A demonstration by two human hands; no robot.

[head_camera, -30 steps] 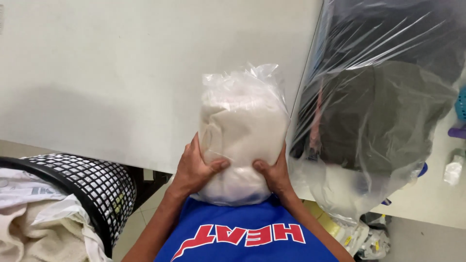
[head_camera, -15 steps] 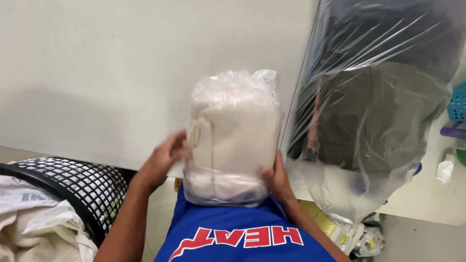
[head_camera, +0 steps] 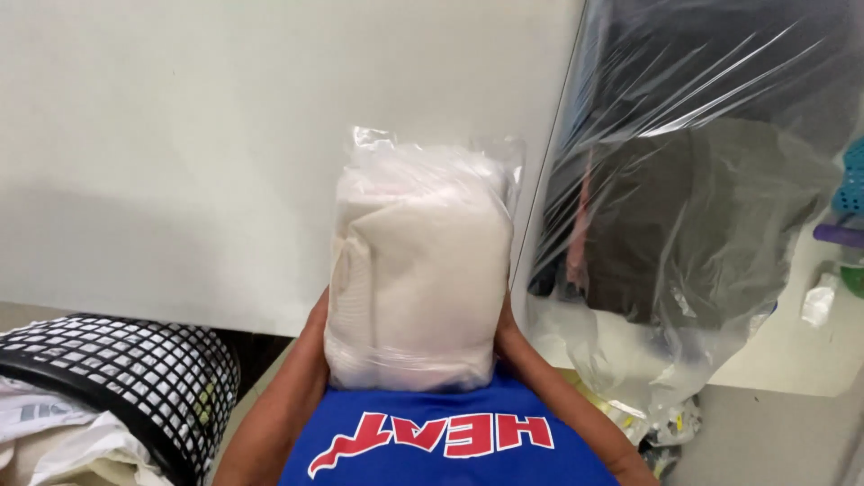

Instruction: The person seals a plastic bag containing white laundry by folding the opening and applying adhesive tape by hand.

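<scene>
Clear, crinkly plastic wraps a bundle of folded cream-white cloth, and this bag (head_camera: pixel 418 270) stands upright at the near edge of a pale table (head_camera: pixel 180 162), pressed against the person's blue shirt (head_camera: pixel 432 441). Both hands grip it from opposite sides, low down. The left hand (head_camera: pixel 315 328) lies flat against the bag's left flank and the right hand (head_camera: pixel 502 333) against its right flank; both are mostly hidden behind the bulging plastic, so the fingers cannot be made out, though each hand appears to be pressing inward on the bag rather than pinching it.

Judging from this, the bag is being squeezed and steadied into a neat block. Any further handling would call for even pressure from both sides, since the film looks slippery and the soft cloth inside gives way.

The bag's top is loose, puckered film, glossy and creased. To the right, a much larger clear sack (head_camera: pixel 693 207) holds dark garments, its surface streaked with bright reflections. At lower left sits a black mesh basket (head_camera: pixel 135 378) with a grid of square holes, holding pale fabric.
</scene>
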